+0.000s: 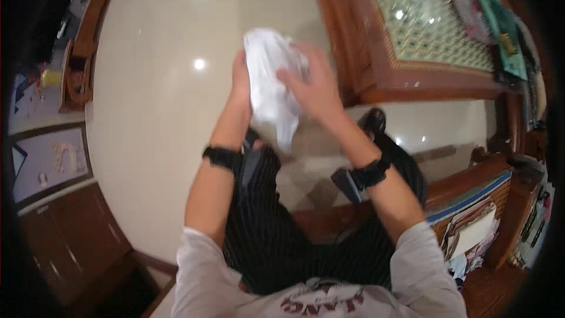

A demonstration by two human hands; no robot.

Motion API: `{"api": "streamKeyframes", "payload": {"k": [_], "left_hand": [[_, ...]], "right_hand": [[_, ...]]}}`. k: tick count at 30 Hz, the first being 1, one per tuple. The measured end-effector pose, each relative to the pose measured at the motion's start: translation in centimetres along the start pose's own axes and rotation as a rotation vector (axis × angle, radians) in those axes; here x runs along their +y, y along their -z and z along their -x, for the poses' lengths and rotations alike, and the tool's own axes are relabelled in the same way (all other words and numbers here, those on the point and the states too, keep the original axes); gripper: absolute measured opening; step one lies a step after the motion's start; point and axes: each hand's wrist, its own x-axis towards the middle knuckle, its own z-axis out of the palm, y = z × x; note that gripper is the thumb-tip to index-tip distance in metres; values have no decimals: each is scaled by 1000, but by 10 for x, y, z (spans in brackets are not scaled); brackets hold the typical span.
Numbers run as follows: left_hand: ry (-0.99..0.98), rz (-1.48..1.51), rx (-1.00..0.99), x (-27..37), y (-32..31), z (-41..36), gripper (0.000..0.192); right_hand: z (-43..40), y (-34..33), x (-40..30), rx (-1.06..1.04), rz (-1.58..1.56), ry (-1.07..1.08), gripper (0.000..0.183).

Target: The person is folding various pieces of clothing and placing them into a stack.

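A bunched white cloth [269, 75] is held up in front of me, above the tiled floor, with one end hanging down towards my knees. My left hand [241, 77] supports it along its left side, its fingers mostly hidden behind the fabric. On the other side my right hand [315, 81] is against the cloth, thumb lying across its front; motion blur softens the fingers. Whether the cloth is a garment cannot be made out. Each wrist wears a black strap [223, 157] with a small device.
A wooden table [379, 75] with a patterned top under clear material stands at the right, with plastic bags [472, 13] on it. Folded cloths [470, 229] lie on a wooden bench at the lower right. A brown cabinet [75, 238] stands at the left. Pale floor tiles [154, 141] shine underneath.
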Motion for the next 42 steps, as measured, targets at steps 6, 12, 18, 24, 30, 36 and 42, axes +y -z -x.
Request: {"api": "streamKeyframes", "payload": {"k": [6, 12, 18, 24, 30, 36, 42], "left_hand": [[-511, -83, 160, 96, 47, -26, 30], [-723, -161, -106, 237, -47, 44, 35], [-915, -326, -231, 264, -106, 124, 32], [-1028, -282, 20, 135, -55, 82, 35], [-697, -323, 411, -6, -26, 57, 32], [-324, -303, 353, -19, -30, 61, 34], [-137, -227, 106, 11, -17, 53, 36]], "right_hand": [[63, -15, -93, -713, -3, 312, 30], [174, -44, -152, -1532, -662, -101, 57], [86, -21, -121, -2110, -271, 260, 46], [27, 61, -73, -1813, -6, -235, 34], [12, 83, -16, -574, 779, -184, 52], [-10, 76, -26, -659, -78, -146, 53], [-15, 64, -20, -351, -275, -367, 47]]}}
